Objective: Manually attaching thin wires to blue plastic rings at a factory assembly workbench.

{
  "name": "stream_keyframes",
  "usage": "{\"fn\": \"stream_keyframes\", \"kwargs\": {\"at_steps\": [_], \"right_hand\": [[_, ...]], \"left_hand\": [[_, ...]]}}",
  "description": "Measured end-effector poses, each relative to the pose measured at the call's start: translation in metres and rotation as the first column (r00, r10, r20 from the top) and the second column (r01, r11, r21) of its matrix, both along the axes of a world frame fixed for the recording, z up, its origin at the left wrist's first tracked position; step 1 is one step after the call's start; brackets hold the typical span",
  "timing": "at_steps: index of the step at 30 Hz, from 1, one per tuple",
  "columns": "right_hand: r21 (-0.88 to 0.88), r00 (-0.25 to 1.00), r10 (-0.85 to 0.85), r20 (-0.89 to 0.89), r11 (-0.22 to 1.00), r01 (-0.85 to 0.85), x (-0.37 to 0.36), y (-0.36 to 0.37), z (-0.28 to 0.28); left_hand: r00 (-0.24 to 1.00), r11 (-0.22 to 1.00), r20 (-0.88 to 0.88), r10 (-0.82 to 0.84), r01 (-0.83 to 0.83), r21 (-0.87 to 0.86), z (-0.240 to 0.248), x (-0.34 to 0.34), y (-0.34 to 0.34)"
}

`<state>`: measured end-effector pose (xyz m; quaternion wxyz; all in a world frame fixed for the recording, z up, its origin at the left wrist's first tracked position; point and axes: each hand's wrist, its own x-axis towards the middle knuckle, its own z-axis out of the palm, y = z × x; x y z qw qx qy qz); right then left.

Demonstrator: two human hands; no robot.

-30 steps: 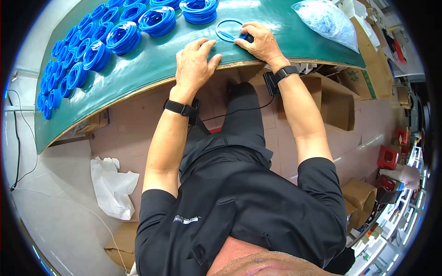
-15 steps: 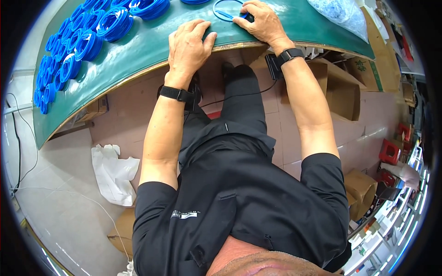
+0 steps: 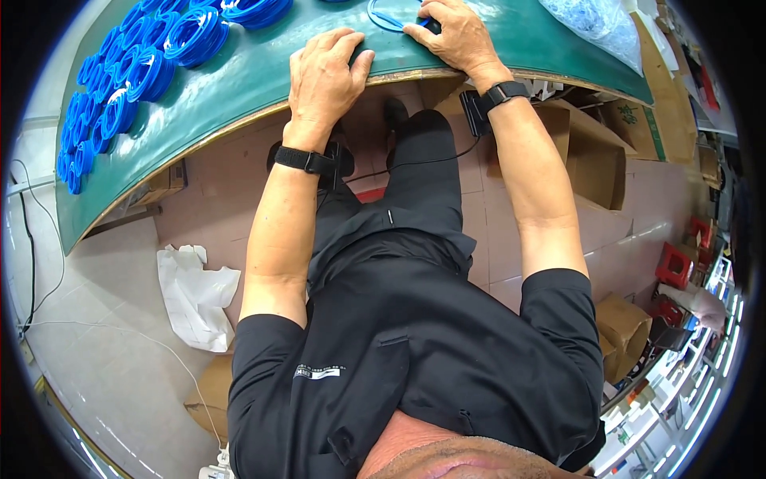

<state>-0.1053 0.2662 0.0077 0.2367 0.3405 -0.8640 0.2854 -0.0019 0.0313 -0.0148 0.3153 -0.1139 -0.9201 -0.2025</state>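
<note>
My left hand (image 3: 325, 80) rests palm down near the front edge of the green-topped table (image 3: 255, 76), fingers lying forward and the thumb apart. It holds nothing that I can see. To its right, my right hand (image 3: 461, 40) has thumb and fingers closed around a small black piece (image 3: 432, 25). Just left of that hand a thin light-blue cable loop (image 3: 372, 14) lies on the table, partly cut off by the picture's top edge. Whether the black piece is joined to the loop, I cannot tell.
Many bright blue cable coils (image 3: 195, 37) lie in rows across the table's left side. A clear plastic bag (image 3: 598, 28) sits at the right end. Under the table stands an open cardboard box (image 3: 594, 160); white paper (image 3: 195, 295) lies on the floor at left.
Both hands stay almost where they were. My left hand has shifted very slightly up and to the left; the right hand keeps its grip beside the loop.
</note>
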Motion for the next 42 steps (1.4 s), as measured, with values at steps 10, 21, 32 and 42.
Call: {"fn": "stream_keyframes", "kwargs": {"at_steps": [10, 21, 32, 42], "right_hand": [[0.025, 0.999, -0.028, 0.023, 0.999, 0.027, -0.001, -0.001, 0.004], [0.016, 0.999, -0.030, 0.011, 0.999, 0.029, 0.002, 0.000, 0.004], [0.093, 0.998, -0.038, -0.054, 0.995, 0.042, -0.012, 0.005, -0.011], [0.061, 0.999, -0.052, -0.001, 0.997, 0.052, -0.005, 0.004, -0.007]], "left_hand": [[1.000, 1.000, 0.012, 0.002, -0.002, 0.007, -0.003, -0.004, -0.002], [1.000, 1.000, 0.024, -0.011, 0.011, 0.028, -0.002, -0.001, 0.000], [0.999, 0.999, 0.016, -0.029, 0.028, 0.043, 0.002, -0.001, 0.001], [0.993, 0.992, 0.073, -0.091, 0.084, 0.095, 0.011, -0.007, -0.002]]}}
